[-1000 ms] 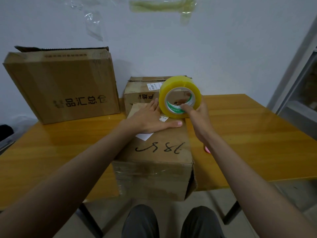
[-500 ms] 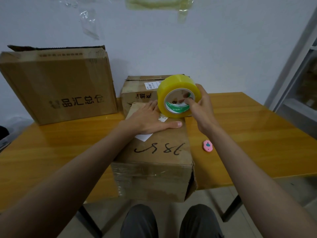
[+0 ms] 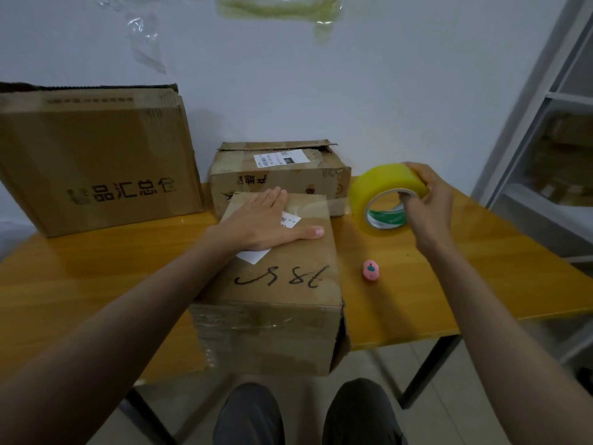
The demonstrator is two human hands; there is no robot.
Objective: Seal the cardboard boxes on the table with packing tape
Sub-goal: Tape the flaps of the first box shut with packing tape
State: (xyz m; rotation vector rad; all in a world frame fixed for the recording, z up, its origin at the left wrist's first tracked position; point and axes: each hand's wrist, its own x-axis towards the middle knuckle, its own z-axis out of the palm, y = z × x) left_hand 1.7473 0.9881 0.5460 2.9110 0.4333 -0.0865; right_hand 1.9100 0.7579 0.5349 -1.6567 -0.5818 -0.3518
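A cardboard box (image 3: 279,293) with handwriting on its top stands at the table's front edge, overhanging it. My left hand (image 3: 263,220) lies flat on its top, fingers straight. A strip of clear tape (image 3: 321,205) stretches from under that hand rightward to a yellow roll of packing tape (image 3: 382,187). My right hand (image 3: 426,200) grips the roll, fingers through its core, to the right of the box above the table. A smaller box (image 3: 279,175) with its flaps slightly raised stands behind. A large box (image 3: 96,155) stands at the back left.
A small pink cutter (image 3: 371,270) lies on the orange wooden table (image 3: 465,277) right of the near box. A grey metal shelf (image 3: 552,155) stands at the right. Tape scraps (image 3: 276,6) stick to the wall. My knees show below the table edge.
My right hand has carried the tape roll from above the near box's far end out to the right, drawing a strip of tape across the top. The left hand has stayed flat on the box.
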